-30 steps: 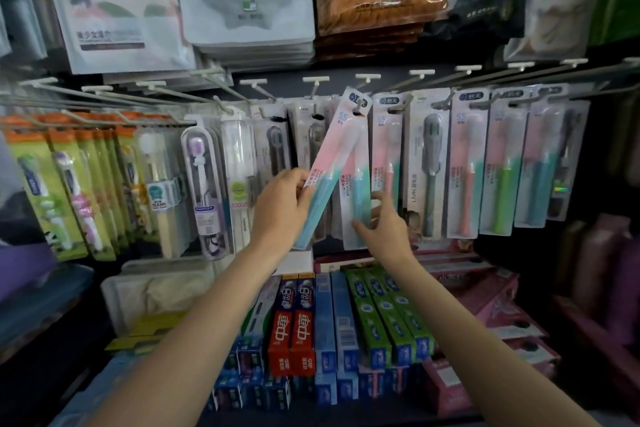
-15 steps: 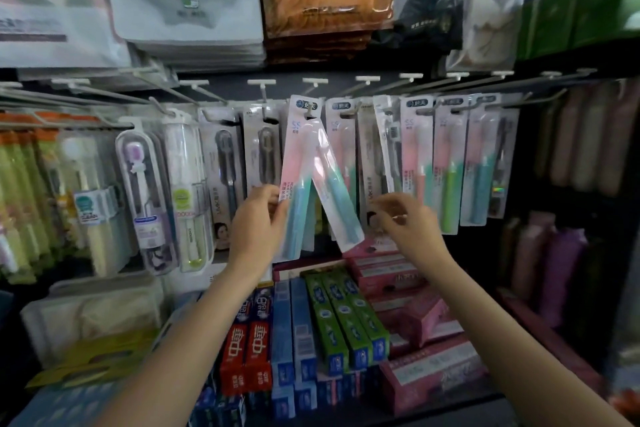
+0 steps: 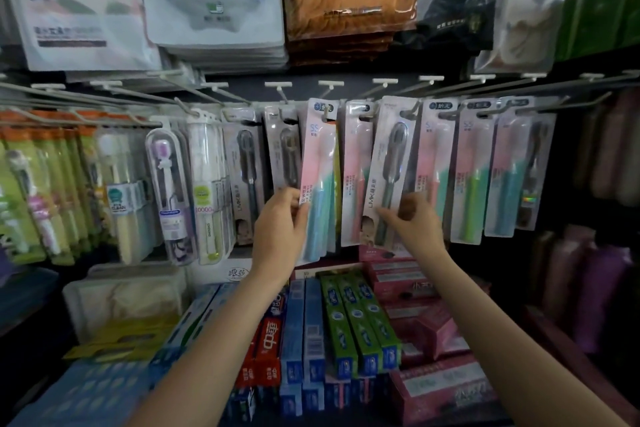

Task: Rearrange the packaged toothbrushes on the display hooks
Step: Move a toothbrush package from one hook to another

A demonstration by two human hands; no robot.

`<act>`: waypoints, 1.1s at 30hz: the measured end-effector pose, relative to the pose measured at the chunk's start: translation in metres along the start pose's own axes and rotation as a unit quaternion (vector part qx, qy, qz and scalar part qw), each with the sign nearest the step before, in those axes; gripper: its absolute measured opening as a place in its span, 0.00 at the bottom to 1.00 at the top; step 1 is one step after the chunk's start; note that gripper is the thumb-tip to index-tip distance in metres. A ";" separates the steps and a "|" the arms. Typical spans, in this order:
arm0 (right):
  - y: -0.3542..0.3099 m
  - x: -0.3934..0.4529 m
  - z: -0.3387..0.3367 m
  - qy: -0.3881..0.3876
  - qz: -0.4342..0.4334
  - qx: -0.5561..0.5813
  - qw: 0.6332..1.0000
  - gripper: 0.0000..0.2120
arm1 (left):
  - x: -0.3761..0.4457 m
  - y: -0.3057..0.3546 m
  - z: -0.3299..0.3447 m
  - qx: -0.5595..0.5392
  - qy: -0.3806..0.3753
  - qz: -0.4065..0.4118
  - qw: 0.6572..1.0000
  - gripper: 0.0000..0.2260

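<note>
Pink-and-blue carded toothbrush pack (image 3: 318,180): hung at centre of hook row, lower edge pinched by left hand (image 3: 277,229), thumb over front of card. Grey toothbrush in clear blister pack marked LMK (image 3: 389,177): hung tilted, just right of centre, lower part pinched by right hand (image 3: 414,222) between thumb and fingers. Pink carded pack (image 3: 355,173) seen between the two. White wire display hooks (image 3: 329,88) ranged above. Green toothpaste boxes (image 3: 360,322) stacked on shelf below hands.
</note>
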State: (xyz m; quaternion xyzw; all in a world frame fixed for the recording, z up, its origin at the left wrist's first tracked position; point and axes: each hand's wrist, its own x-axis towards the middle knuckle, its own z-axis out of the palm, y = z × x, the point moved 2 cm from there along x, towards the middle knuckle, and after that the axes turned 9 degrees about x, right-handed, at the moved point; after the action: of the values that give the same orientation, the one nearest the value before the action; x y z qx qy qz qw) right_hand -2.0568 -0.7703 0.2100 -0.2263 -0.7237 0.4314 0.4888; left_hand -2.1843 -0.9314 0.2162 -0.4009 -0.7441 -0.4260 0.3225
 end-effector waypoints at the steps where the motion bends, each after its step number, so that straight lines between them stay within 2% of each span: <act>1: 0.001 0.000 0.001 -0.001 0.005 0.021 1.000 0.20 | -0.002 0.003 0.001 -0.003 0.004 -0.004 1.000 0.04; 3: 0.001 0.001 -0.003 0.004 -0.007 0.029 1.000 0.19 | -0.005 0.008 0.008 -0.014 0.007 -0.015 1.000 0.04; 10: -0.014 -0.001 -0.036 0.002 -0.089 -0.076 0.993 0.25 | -0.007 0.024 0.023 -0.049 -0.002 -0.050 0.998 0.05; 15: -0.014 -0.002 -0.045 -0.042 -0.068 -0.103 0.992 0.26 | -0.001 0.014 0.016 -0.055 -0.025 -0.057 0.997 0.04; 18: -0.009 0.001 -0.047 -0.038 -0.072 -0.132 0.988 0.27 | 0.003 0.004 0.001 -0.038 -0.019 -0.042 0.998 0.02; 21: -0.004 0.002 -0.048 -0.032 -0.069 -0.148 0.986 0.26 | 0.011 -0.010 -0.014 -0.022 0.002 -0.042 0.999 0.04; 24: -0.002 0.001 -0.047 0.011 -0.097 -0.153 0.983 0.25 | 0.019 -0.016 -0.028 0.005 0.036 -0.039 0.999 0.05; 28: -0.023 -0.013 -0.037 0.068 -0.205 -0.142 0.966 0.21 | 0.022 -0.018 -0.037 0.027 0.044 -0.025 0.998 0.07; 31: -0.044 -0.027 -0.009 -0.019 -0.230 -0.099 0.968 0.16 | 0.022 -0.019 -0.039 0.034 0.038 -0.021 0.998 0.07; 33: -0.044 -0.029 0.016 -0.077 -0.208 -0.073 0.972 0.17 | 0.020 -0.018 -0.040 0.016 0.025 -0.019 0.999 0.07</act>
State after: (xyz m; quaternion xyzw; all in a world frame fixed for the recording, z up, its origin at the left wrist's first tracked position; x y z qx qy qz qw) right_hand -2.0548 -0.8217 0.2303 -0.0718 -0.8198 0.2820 0.4932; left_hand -2.2036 -0.9660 0.2430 -0.3713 -0.7500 -0.4297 0.3391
